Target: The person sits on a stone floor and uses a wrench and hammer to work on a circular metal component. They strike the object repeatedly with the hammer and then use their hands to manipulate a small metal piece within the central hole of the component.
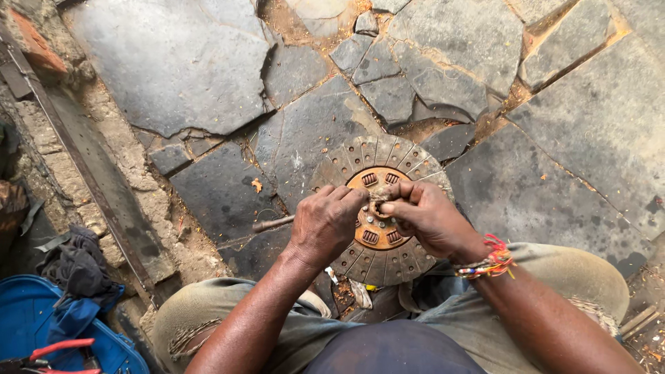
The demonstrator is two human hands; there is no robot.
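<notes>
A round, rusty clutch disc with a grooved grey friction ring and an orange-brown hub lies on the stone paving between my knees. My left hand and my right hand meet over the hub's centre. Their fingertips pinch a small dirty wad of fibre or cloth against the hub. A thin metal rod pokes out to the left from under my left hand; whether that hand grips it is hidden. Coloured threads circle my right wrist.
Cracked grey paving slabs with dirt in the gaps fill the ground ahead. A metal rail runs diagonally at the left. A blue tub with dark rags and red-handled pliers sits at the lower left.
</notes>
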